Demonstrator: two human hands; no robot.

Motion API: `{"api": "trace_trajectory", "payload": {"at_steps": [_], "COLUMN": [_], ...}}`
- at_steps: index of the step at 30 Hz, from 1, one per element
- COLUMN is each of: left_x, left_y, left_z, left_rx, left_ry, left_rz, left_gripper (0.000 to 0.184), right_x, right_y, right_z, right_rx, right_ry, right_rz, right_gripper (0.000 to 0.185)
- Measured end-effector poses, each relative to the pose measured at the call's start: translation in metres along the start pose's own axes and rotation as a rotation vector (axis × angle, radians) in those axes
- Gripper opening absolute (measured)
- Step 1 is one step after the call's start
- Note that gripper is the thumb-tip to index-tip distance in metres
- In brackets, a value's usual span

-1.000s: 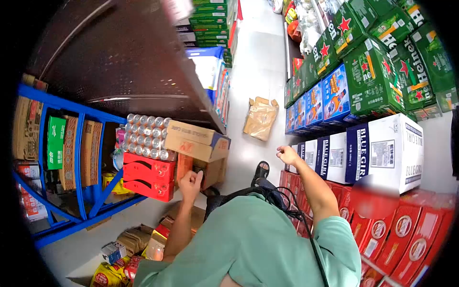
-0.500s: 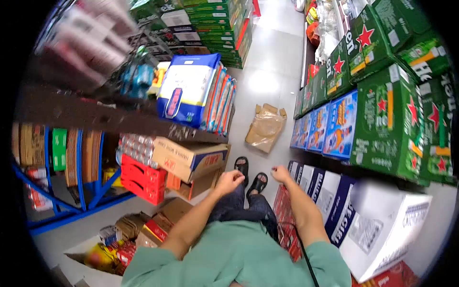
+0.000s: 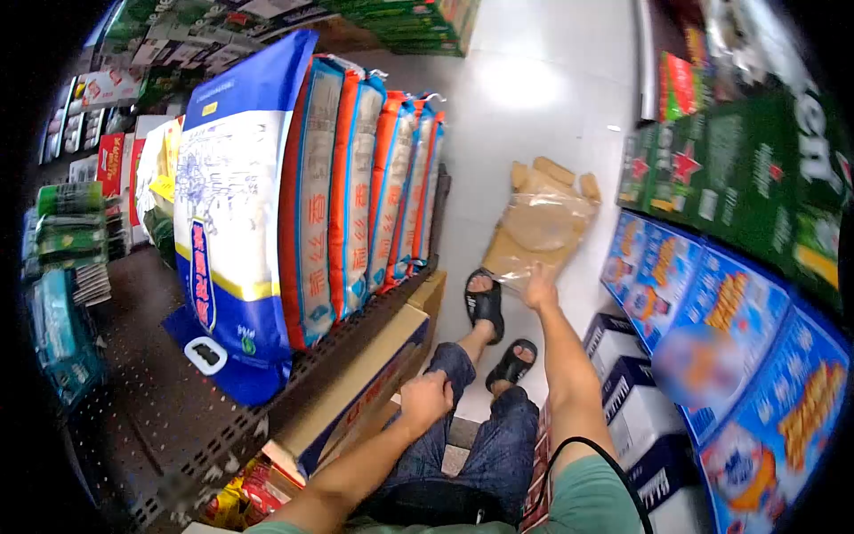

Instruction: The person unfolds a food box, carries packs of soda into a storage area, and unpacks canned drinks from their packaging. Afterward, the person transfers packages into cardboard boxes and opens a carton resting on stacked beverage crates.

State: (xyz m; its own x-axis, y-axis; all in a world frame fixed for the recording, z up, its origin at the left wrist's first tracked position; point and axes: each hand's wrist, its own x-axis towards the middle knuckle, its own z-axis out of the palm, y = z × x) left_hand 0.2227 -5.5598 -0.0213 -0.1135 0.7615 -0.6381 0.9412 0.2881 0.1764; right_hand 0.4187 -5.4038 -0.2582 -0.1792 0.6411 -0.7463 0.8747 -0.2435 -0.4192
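Note:
My right hand [image 3: 539,288] reaches down and forward, fingers pointing at the near edge of a flattened brown cardboard piece [image 3: 534,242] on the floor. Clear plastic film [image 3: 553,222] lies over that cardboard. Whether my fingertips touch either one, I cannot tell from above. My left hand [image 3: 427,399] hovers by my knee, its fingers curled in with nothing showing in them. Close to it is a long cardboard carton [image 3: 365,378] under the shelf edge.
Left, a dark perforated shelf [image 3: 133,356] carries a blue-and-white bag [image 3: 236,187] and several orange-edged bags [image 3: 356,196]. Right, green beer cartons [image 3: 756,169] stand above blue snack boxes [image 3: 721,298], with white-and-navy boxes [image 3: 636,400] below. The pale tiled floor [image 3: 516,98] runs between.
I have moved forward and bent lower, so the cardboard and the shelf bags appear nearer. My right hand has stretched out to the cardboard's near edge; my left stays by my leg.

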Motion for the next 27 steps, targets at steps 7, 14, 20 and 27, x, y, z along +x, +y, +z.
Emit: {"api": "trace_trajectory", "payload": {"at_steps": [7, 14, 20, 27], "left_x": [0.043, 0.049, 0.069, 0.175], "left_y": [0.006, 0.045, 0.065, 0.131], "left_z": [-0.023, -0.04, -0.091, -0.292], "left_rx": [-0.005, -0.11, -0.491, -0.804], "left_ry": [-0.041, -0.166, -0.461, -0.004], "left_rz": [-0.02, 0.042, -0.145, -0.102], "left_gripper": [0.016, 0.016, 0.035, 0.04], "right_x": [0.089, -0.018, -0.07, -0.031], "right_y": [-0.012, -0.083, -0.154, -0.243], "right_z": [0.027, -0.127, -0.321, -0.457], "right_rx": [-0.084, 0.252, 0.765, 0.96], "right_ry": [-0.216, 0.565, 0.439, 0.284], "right_rz": [0.061, -0.23, -0.25, -0.226], "right_gripper": [0.039, 0.011, 0.008, 0.01]}}
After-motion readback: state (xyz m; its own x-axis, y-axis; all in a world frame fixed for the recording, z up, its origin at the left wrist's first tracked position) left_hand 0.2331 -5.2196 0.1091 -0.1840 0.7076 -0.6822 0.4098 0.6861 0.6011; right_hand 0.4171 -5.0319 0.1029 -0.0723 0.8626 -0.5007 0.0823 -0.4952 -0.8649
